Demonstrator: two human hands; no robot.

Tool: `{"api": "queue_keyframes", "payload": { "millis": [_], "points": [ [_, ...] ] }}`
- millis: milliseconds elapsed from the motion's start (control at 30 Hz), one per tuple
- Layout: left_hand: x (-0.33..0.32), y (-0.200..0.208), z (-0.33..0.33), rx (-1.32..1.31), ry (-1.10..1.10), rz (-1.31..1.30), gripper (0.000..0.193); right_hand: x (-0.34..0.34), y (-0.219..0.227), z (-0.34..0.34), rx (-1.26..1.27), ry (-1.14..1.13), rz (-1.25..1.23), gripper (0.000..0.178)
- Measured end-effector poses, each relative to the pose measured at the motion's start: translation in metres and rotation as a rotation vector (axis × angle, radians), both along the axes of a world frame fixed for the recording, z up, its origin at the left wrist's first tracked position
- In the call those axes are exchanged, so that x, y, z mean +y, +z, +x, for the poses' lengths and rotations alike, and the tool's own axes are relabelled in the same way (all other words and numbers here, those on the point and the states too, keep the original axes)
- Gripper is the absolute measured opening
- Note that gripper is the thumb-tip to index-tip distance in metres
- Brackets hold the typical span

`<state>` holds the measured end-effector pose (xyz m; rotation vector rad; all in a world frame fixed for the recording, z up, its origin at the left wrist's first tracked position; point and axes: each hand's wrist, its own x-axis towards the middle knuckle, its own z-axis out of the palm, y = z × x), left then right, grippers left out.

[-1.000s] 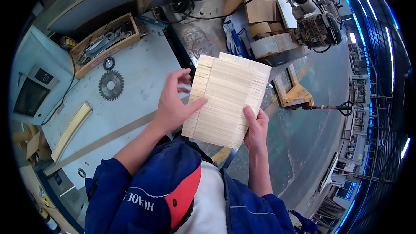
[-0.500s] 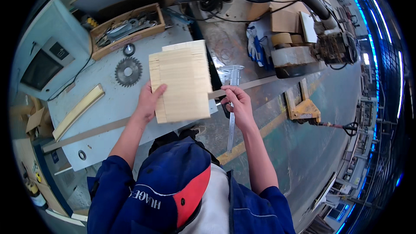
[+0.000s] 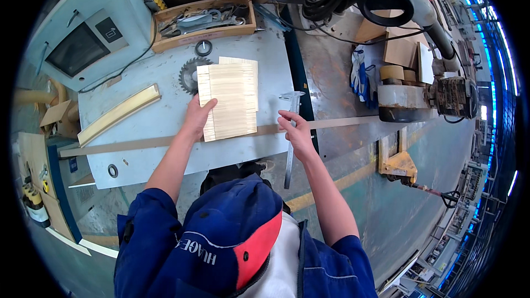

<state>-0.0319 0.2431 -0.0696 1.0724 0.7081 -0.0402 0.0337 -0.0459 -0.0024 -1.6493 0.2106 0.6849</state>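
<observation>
My left hand [image 3: 197,117] grips the left edge of a stack of thin pale wood pieces [image 3: 228,102], the thumb on top. Behind the front piece, another sticks out at the far and right sides. The stack is over the grey worktable [image 3: 165,107]; whether it touches the top I cannot tell. My right hand [image 3: 298,137] is closed around a metal vernier caliper [image 3: 289,168], jaws pointing away from me and the long beam hanging past the table's front edge. A toothed circular saw blade [image 3: 189,75] lies just beyond my left hand, partly covered by the wood.
A wooden tray [image 3: 205,37] of wrenches and tools stands at the back. A black ring [image 3: 203,48] and a curved wood strip [image 3: 118,115] lie on the table. Along the front runs a long flat rail [image 3: 135,145]. Gloves [image 3: 361,80] and a machine arm [image 3: 441,36] are at right.
The wood stack has dropped away from my head toward the tabletop, and now looks smaller. My right hand still has the caliper. The whole view has shifted, showing more of the table.
</observation>
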Motion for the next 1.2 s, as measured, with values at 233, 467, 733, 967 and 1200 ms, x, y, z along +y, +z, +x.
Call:
{"api": "queue_keyframes", "payload": {
  "millis": [233, 467, 733, 967, 1200],
  "points": [
    [-0.005, -0.014, 0.007, -0.013, -0.080, 0.012, 0.035, 0.023, -0.025, -0.002, -0.150, 0.052, -0.136, 0.054],
    [-0.025, 0.006, 0.000, -0.044, -0.040, -0.064, 0.033, 0.028, -0.036, -0.004, -0.091, -0.013, -0.111, 0.054],
    [-0.074, 0.046, -0.023, -0.068, -0.145, 0.121, 0.029, -0.015, -0.010, -0.019, -0.033, -0.060, 0.002, 0.031],
    [-0.090, 0.085, -0.029, -0.333, -0.319, 0.256, 0.032, -0.044, 0.012, -0.032, 0.092, -0.252, 0.257, 0.037],
    [-0.093, 0.086, -0.013, -0.343, -0.335, 0.111, 0.047, -0.051, 0.055, -0.033, 0.017, -0.167, 0.212, 0.040]
  ]
}}
